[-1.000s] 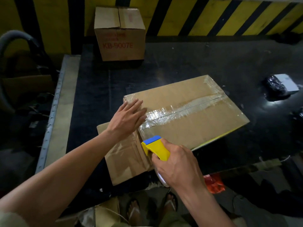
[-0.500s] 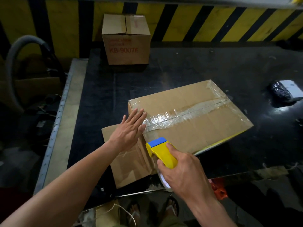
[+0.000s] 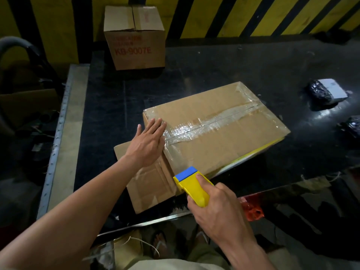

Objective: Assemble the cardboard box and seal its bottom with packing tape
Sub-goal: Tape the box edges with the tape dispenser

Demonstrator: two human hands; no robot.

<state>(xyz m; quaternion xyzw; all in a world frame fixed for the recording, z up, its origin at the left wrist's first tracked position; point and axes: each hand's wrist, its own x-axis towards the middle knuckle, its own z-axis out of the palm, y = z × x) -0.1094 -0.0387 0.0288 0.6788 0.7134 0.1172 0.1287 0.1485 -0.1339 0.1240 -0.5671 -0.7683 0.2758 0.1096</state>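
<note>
Left hand flat, fingers straight, presses tape end onto box, likely bonding it. Right hand, nearer body, grips yellow dispenser at box corner.

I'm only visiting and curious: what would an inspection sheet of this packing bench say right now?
Surface: black tabletop, metal strip along its left edge.
Job's things: cardboard box, clear tape along its centre seam; yellow tape dispenser at its near corner.
Clutter: smaller box marked KB-9007E at the back; labelled black parcel and second black parcel at right.
Hands: left hand flat on the box's taped end; right hand grips the dispenser.
Cables: nothing seen; grey hose far left.
Surroundings: yellow-and-black striped wall.
</note>
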